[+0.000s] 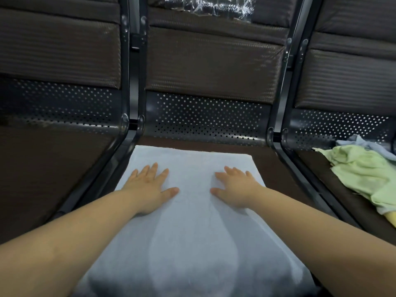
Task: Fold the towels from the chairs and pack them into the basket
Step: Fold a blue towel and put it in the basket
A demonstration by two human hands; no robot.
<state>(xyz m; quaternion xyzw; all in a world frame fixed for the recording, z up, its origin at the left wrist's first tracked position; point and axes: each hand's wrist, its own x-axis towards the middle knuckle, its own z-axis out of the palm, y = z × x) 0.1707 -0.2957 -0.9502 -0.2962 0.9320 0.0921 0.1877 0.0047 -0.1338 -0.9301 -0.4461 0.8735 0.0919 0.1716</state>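
A pale blue towel [192, 221] lies spread flat along the middle chair seat [270, 168], reaching from near the backrest to the front edge. My left hand [150, 187] presses flat on its left part, fingers straight and spread. My right hand [235, 187] presses flat on its right part in the same way. A crumpled light green towel [362, 174] lies on the right chair seat, with a pale blue cloth [360, 144] bunched behind it. No basket is in view.
Three dark brown padded chairs stand in a row with black metal frames [128, 125] and perforated metal backs [205, 121]. The left seat [49, 172] holds nothing. Clear plastic wrap [210, 7] clings to the middle backrest top. A yellow item [391, 219] shows at the right edge.
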